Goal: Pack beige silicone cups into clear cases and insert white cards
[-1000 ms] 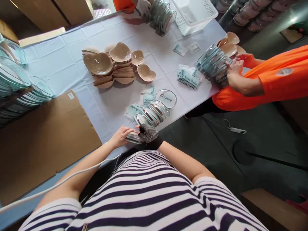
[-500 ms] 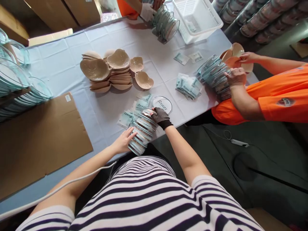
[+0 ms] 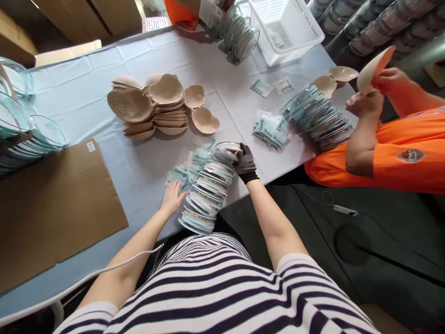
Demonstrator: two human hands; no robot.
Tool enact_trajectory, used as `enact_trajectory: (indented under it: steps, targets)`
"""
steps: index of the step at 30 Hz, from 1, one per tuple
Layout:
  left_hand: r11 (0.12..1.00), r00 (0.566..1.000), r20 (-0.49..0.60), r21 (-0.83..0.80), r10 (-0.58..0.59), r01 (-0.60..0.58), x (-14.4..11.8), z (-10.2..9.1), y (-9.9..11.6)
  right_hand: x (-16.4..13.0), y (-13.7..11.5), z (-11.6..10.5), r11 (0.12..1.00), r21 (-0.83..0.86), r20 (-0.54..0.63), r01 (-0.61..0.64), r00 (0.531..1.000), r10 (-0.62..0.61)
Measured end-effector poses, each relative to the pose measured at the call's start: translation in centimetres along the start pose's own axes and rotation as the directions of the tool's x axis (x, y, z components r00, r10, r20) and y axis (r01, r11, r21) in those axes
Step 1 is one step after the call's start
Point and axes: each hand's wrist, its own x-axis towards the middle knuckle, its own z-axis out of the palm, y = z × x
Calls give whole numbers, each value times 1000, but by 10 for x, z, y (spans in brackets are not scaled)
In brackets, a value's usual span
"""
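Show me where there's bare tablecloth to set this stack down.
Bare cloth lies between the cardboard sheet and the leaflets, below the beige cups. Around the stack, left hand and right hand it's crowded.

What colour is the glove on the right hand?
Black mesh glove, on the right hand; clearest in the head view.

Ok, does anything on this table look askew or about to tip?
The tall stack of round clear plastic cases at the table's near edge leans sideways, discs fanned unevenly. The bare left hand steadies its base; the black-gloved right hand grips the top.
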Motion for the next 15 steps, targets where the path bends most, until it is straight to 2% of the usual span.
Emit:
enact_trajectory:
  steps: [2, 3, 5, 7, 9, 10, 12, 15]
  targets:
    - [1000, 995, -102, -20, 21, -23, 15, 0, 4, -9, -6, -6, 969, -111, 95, 222, 973, -212]
    - [996, 988, -144, -49, 63, -70, 23, 0, 11, -14, -8, -9, 949, -134, 134, 285, 954, -268]
    - [976, 975, -168, -138, 144, -168, 41, 2, 30, -20, -10, -14, 944, -112, 133, 310, 946, -295]
    - [951, 978, -118, -239, 172, -196, 58, 9, 54, -17, -11, -14, 976, -29, 39, 214, 976, -213]
    - [944, 988, -44, -293, 145, -152, 71, 22, 75, -6, -14, -12, 998, 45, -47, 50, 998, -48]
    - [946, 992, -17, -299, 124, -123, 74, 28, 84, 1, -17, -9, 998, 57, -54, -31, 998, 34]
    - [955, 996, 16, -286, 91, -82, 74, 40, 96, 16, -23, -4, 990, 27, -3, -140, 990, 140]
    - [963, 998, 32, -266, 45, -35, 62, 48, 103, 29, -32, 1, 989, -47, 103, -139, 984, 144]
